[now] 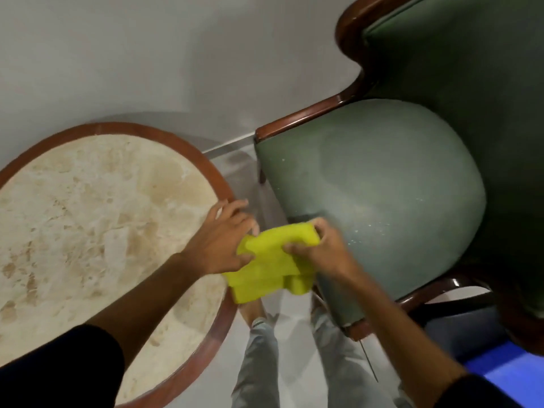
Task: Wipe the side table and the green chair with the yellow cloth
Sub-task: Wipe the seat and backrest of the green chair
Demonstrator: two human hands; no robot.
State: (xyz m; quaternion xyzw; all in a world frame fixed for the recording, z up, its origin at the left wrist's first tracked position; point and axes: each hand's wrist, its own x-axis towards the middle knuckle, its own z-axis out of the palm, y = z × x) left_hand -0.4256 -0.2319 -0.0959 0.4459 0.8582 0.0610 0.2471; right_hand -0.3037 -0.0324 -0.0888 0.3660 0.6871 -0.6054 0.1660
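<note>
The folded yellow cloth (272, 265) hangs in the air in the gap between the round side table (88, 219) and the green chair (379, 184). My left hand (219, 242) grips the cloth's left edge, just over the table's wooden rim. Gripping its upper right edge is my right hand (322, 247), close to the front left corner of the chair's seat. The table has a pale marble top inside a reddish-brown rim. The chair has a green padded seat and back in a dark wooden frame, with small pale specks on the seat.
A plain grey wall (147, 60) runs behind the table and chair. My legs in light trousers (259, 357) stand on the pale floor between the two pieces of furniture. A blue patch (497, 375) shows at the lower right, below the chair.
</note>
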